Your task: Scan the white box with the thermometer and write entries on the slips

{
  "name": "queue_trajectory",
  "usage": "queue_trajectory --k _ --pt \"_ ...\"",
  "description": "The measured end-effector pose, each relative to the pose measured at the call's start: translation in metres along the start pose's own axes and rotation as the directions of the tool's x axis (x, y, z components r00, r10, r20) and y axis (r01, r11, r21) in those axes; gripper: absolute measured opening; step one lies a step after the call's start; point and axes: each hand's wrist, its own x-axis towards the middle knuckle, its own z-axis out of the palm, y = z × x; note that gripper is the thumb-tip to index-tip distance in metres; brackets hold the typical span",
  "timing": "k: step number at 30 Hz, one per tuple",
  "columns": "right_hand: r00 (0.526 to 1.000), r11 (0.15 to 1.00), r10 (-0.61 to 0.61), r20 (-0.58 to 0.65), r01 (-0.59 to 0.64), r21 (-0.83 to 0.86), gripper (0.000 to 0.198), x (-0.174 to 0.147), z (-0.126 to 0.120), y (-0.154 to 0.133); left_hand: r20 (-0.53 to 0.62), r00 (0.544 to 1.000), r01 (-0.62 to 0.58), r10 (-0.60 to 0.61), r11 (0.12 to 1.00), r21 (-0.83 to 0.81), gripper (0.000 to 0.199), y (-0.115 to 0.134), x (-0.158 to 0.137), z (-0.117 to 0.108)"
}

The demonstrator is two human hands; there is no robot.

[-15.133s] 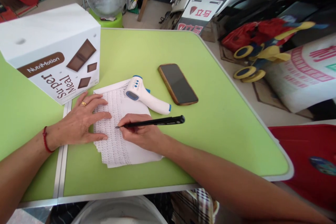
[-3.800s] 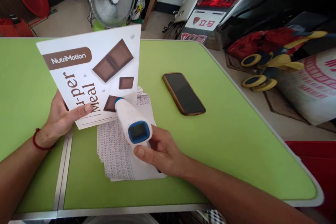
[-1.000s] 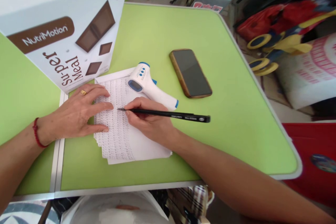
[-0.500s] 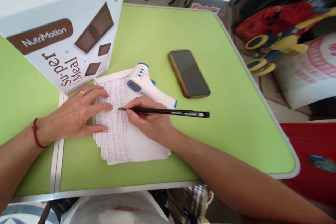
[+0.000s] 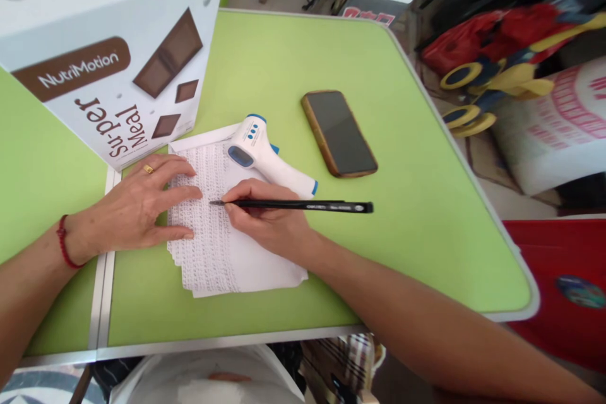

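A stack of white paper sheets [image 5: 269, 265] lies on the green table, its left part covered with rows of handwriting. My left hand [image 5: 142, 202] rests on the left edge of the sheets, fingers spread, wearing a gold ring and a red wrist cord. In my right hand [image 5: 265, 218] is a slim black pen [image 5: 307, 205], pinched near its tip; the tip meets the written area just right of my left fingers. A white and blue infrared thermometer [image 5: 265, 158] lies across the top right of the sheets, beyond my right hand.
A smartphone [image 5: 339, 132] in a brown case lies right of the thermometer. The large white NutriMotion box [image 5: 161, 31] stands at the back left on the green table [image 5: 416, 221]. Yellow-handled tools [image 5: 473, 88], a white sack [image 5: 544, 132] and a red surface [image 5: 558, 252] are beyond the right edge.
The pen tip and my right hand have shifted slightly down the page, toward me. My left hand stays in place on the paper.
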Motion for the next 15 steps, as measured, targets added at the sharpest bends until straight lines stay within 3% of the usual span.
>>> queue_trajectory --k 15 --pt "1.0 0.998 -0.018 -0.024 0.016 -0.06 0.008 0.0007 -0.0015 -0.0008 0.0 1.0 0.013 -0.013 1.0 -0.013 0.043 -0.0003 -0.0003 0.0005"
